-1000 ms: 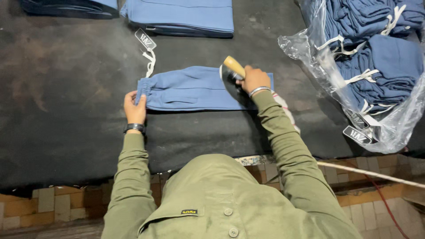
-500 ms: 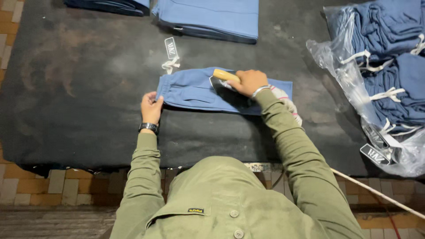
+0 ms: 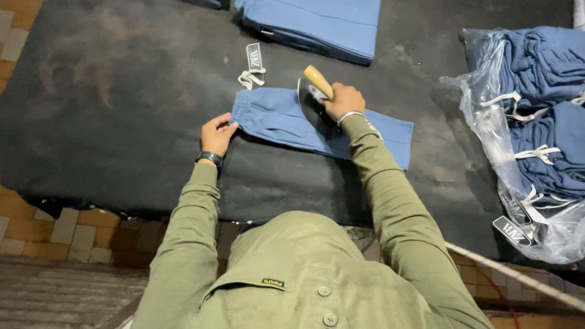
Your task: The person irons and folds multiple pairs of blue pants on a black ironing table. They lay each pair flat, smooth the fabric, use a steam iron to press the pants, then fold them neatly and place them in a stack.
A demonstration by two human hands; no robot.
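Right hand (image 3: 343, 100) grips iron (image 3: 314, 97) on blue shorts (image 3: 286, 122) mid-table; left hand (image 3: 216, 134) pinches waistband, hands apart; pressing underway (finished stack (image 3: 323, 21) above, bagged pile (image 3: 542, 122) unpressed)

Folded blue stack (image 3: 317, 21), bagged dark blue garments (image 3: 542, 122), loose hang tag (image 3: 254, 59), black table (image 3: 109, 122)
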